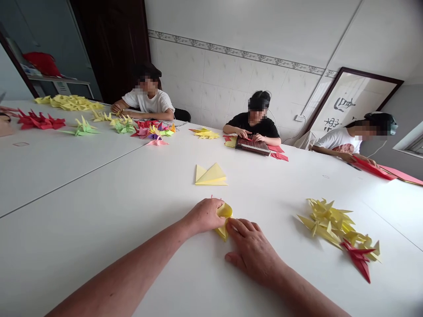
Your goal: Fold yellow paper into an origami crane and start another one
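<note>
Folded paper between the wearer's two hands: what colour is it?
The folded paper is yellow where it shows, best seen in the head view.

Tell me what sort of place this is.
Probably a shared craft room or small workshop, though an office or classroom is possible: several people gather around a large white table, with folded paper cranes heaped on it.

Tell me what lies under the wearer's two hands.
Yellow folded paper shows between the left hand and right hand, over the white table. The hands cover the rest, so its full shape cannot be told.
</note>
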